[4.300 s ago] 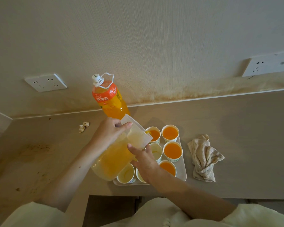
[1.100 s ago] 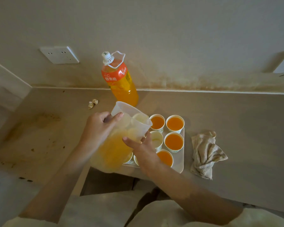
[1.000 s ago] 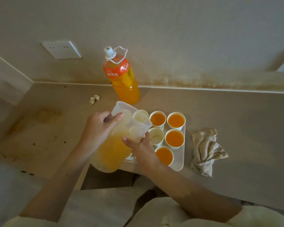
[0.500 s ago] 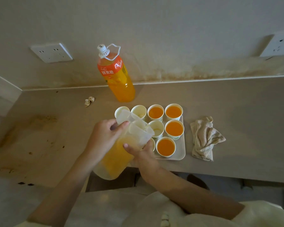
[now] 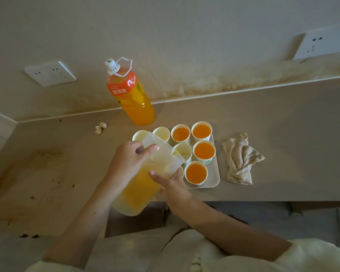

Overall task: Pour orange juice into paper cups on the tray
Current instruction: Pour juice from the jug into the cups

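Observation:
A clear plastic jug (image 5: pixel 139 185) of orange juice is tilted over a white tray (image 5: pixel 214 179) of paper cups. My left hand (image 5: pixel 128 161) grips its handle side near the rim. My right hand (image 5: pixel 171 183) supports the jug's front from below, fingers curled against it. Its spout sits over a middle cup (image 5: pixel 184 152) that holds a little juice. Several cups on the right are full of juice (image 5: pixel 204 151); two back-left cups (image 5: pixel 162 133) look empty. The jug hides the front-left cups.
A large orange juice bottle (image 5: pixel 131 95) with a white cap stands behind the tray near the wall. A crumpled beige cloth (image 5: pixel 240 159) lies right of the tray. A small paper scrap (image 5: pixel 100 128) lies at back left. The counter's front edge runs just below the tray.
The jug has tipped further and its spout has moved over the middle cup, where a little juice now shows. Both hands keep their hold; the camera view shifted slightly.

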